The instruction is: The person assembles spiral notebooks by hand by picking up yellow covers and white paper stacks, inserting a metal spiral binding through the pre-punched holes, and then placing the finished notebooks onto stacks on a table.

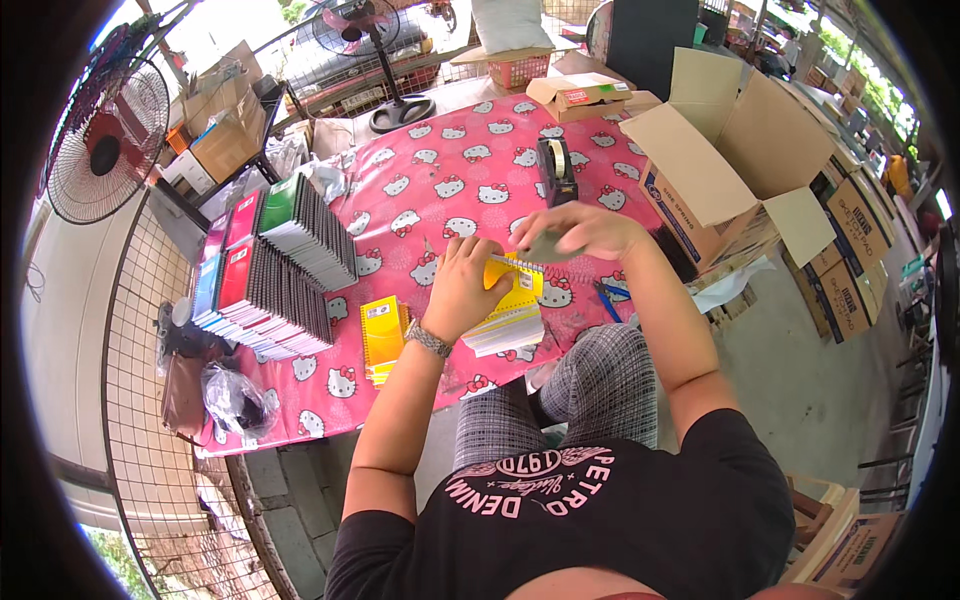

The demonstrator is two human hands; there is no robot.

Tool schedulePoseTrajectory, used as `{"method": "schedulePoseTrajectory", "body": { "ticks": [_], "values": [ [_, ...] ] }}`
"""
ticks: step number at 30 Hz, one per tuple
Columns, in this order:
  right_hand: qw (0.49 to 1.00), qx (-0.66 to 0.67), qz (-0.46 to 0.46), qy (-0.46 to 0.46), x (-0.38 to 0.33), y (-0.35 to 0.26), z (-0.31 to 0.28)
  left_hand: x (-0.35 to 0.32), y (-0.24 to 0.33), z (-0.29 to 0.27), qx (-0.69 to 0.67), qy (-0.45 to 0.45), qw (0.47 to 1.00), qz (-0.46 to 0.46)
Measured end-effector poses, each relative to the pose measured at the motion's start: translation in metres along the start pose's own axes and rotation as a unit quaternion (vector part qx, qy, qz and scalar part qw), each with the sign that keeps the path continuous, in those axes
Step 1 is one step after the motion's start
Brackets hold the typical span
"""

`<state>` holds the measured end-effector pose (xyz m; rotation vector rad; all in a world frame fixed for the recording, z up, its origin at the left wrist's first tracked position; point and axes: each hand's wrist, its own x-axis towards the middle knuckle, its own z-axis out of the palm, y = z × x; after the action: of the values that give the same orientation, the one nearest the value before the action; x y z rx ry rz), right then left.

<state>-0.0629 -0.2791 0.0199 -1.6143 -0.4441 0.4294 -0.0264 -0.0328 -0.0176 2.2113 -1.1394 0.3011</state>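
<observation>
My left hand [465, 283] is closed on a small yellow spiral notebook [520, 290], its thumb on the cover and its fingers at the coil edge. Along the notebook's far edge runs a thin wire coil [535, 264], which seems to stretch on to the right. Just above that coil hovers my right hand [585, 235], slightly blurred, fingers apart and nothing visible in them. Beneath the notebook lie loose-edged white and yellow pages [505, 332]. Left of my left wrist is a pile of yellow spiral notebooks [382, 335]. Blue-handled pliers [612, 296] rest to the right.
Tall stacks of spiral notebooks [275, 285] in red, green and blue stand at the left. A black tape dispenser [556, 172] sits farther back on the pink patterned tablecloth [400, 190]. An open cardboard box [700, 215] stands right; fans [105, 150] are beyond the table's left side.
</observation>
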Motion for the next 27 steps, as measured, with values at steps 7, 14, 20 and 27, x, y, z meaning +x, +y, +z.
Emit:
{"method": "schedulePoseTrajectory", "body": {
  "ticks": [7,14,20,27],
  "values": [
    [0.998,-0.052,-0.020,0.002,0.011,0.008,0.003,-0.001,-0.016,-0.003,-0.071,0.027,0.997,0.001],
    [0.977,-0.212,0.010,0.012,0.028,0.010,-0.003,-0.001,-0.035,-0.011,-0.071,-0.017,0.997,-0.014],
    [0.983,-0.184,0.016,0.016,0.037,0.005,0.004,0.001,-0.040,-0.009,-0.154,-0.038,0.987,-0.040],
    [0.985,-0.082,0.123,0.085,0.059,0.065,-0.012,-0.007,-0.046,-0.017,-0.205,-0.036,0.974,-0.087]
  ]
}}
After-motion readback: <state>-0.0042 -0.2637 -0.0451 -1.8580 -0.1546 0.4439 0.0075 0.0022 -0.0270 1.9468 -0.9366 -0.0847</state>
